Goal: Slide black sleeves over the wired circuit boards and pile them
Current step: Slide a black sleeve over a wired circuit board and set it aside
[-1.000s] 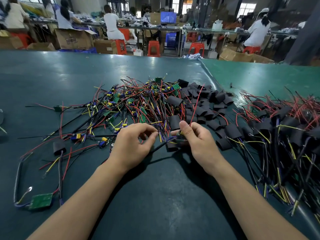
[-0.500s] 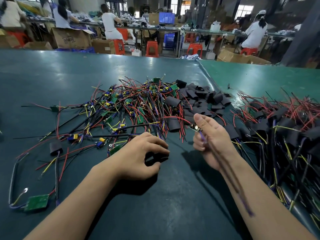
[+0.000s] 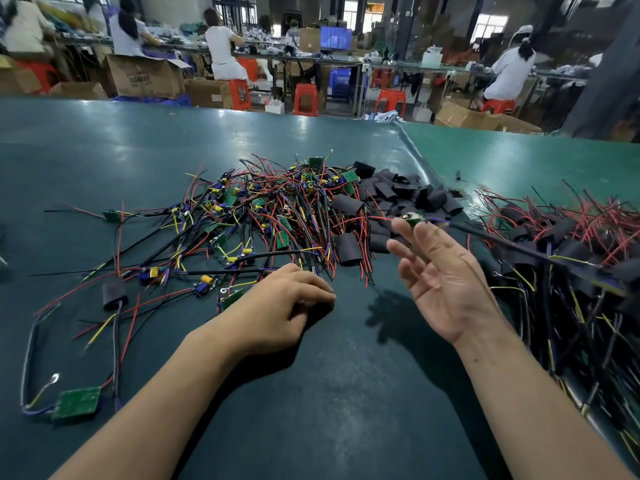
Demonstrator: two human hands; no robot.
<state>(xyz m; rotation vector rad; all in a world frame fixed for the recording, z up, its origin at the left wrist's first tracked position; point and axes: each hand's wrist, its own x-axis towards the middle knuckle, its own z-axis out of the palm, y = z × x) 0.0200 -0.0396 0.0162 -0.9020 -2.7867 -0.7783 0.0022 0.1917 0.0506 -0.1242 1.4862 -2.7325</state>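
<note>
My right hand (image 3: 446,285) is raised palm-up over the table and pinches a small green wired circuit board (image 3: 412,219) at its fingertips. The board's wires streak off to the right, blurred. My left hand (image 3: 277,306) lies knuckles-up on the table, its fingers curled over a black sleeve (image 3: 322,308) that is mostly hidden. Behind the hands lies a tangle of bare wired boards (image 3: 270,209). A heap of loose black sleeves (image 3: 398,195) is beside it. The pile of sleeved boards (image 3: 571,254) fills the right side.
The dark green table (image 3: 311,393) stretches under everything. A single bare board (image 3: 76,403) with wires lies at the front left, and one sleeved piece (image 3: 114,296) sits left of my left hand. People work at benches far behind.
My hands have parted. The right hand lifted the wired board up and to the right, its wires swinging from along my forearm out to the right. The left hand stayed low with the sleeve.
</note>
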